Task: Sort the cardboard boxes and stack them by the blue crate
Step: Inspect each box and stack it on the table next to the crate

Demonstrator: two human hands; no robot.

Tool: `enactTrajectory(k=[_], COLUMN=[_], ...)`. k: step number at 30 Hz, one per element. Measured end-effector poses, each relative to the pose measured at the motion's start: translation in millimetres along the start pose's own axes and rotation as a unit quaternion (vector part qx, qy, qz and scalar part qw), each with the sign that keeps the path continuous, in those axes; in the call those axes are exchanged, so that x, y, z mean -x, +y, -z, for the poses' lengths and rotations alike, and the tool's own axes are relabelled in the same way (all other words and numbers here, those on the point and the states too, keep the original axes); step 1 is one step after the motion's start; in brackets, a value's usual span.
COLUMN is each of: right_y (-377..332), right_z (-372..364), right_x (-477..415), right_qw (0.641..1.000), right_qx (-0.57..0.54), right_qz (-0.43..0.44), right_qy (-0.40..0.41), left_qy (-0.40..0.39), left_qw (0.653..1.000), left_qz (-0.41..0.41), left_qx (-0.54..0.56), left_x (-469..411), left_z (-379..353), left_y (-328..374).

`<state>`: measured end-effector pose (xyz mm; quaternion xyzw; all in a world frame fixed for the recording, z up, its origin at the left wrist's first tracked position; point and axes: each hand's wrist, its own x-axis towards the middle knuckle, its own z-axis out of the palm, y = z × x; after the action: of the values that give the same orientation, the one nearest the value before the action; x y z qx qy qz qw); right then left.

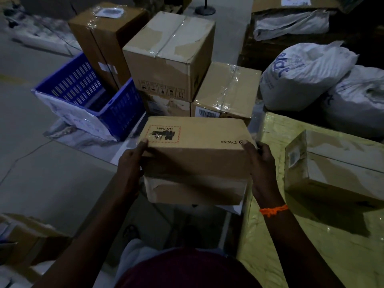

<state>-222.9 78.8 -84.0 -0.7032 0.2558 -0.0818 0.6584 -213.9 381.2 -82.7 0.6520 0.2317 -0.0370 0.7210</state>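
I hold a brown cardboard box marked PICO (197,146) in front of me, with a second box (195,191) directly under it. My left hand (131,161) grips the top box's left end, thumb on its upper face. My right hand (259,161) grips its right end the same way. The blue crate (116,113) stands on the floor to the left, a tall box (104,44) standing in it. Beside the crate stand stacked boxes: a large one (166,57) on a lower box (166,107), and a taped box (224,90) to their right.
A yellow-wrapped surface (311,235) at the right carries a small box (332,169). Grey sacks (301,75) lie behind it. More cardboard (25,240) sits at the lower left. Bare grey floor (41,163) lies on the left.
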Motion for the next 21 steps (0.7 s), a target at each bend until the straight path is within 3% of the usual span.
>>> enactTrajectory(k=[6, 11, 14, 16, 18, 20, 21], right_y=[3, 23, 30, 26, 20, 15, 13], right_z=[3, 9, 8, 2, -10, -27, -37], right_x=[-1, 11, 20, 24, 26, 21, 17], right_qw=[0.999, 0.998, 0.990, 0.959, 0.906, 0.849, 0.819], right_qx=[0.006, 0.035, 0.115, 0.233, 0.328, 0.399, 0.433], right_qz=[0.035, 0.049, 0.079, 0.158, 0.266, 0.342, 0.362], right_qy=[-0.033, -0.011, 0.013, 0.044, 0.026, -0.053, -0.102], left_qy=[0.007, 0.006, 0.035, 0.037, 0.016, -0.043, -0.089], left_qw=[1.000, 0.998, 0.994, 0.978, 0.930, 0.814, 0.770], left_qz=[-0.024, -0.043, -0.066, -0.129, -0.226, -0.344, -0.363], left_qx=[0.012, -0.038, -0.081, -0.158, -0.288, -0.466, -0.517], left_x=[3, 11, 20, 27, 26, 14, 8], left_z=[12, 18, 10, 4, -2, -15, -26], left_y=[-12, -32, -28, -17, -7, -3, -1])
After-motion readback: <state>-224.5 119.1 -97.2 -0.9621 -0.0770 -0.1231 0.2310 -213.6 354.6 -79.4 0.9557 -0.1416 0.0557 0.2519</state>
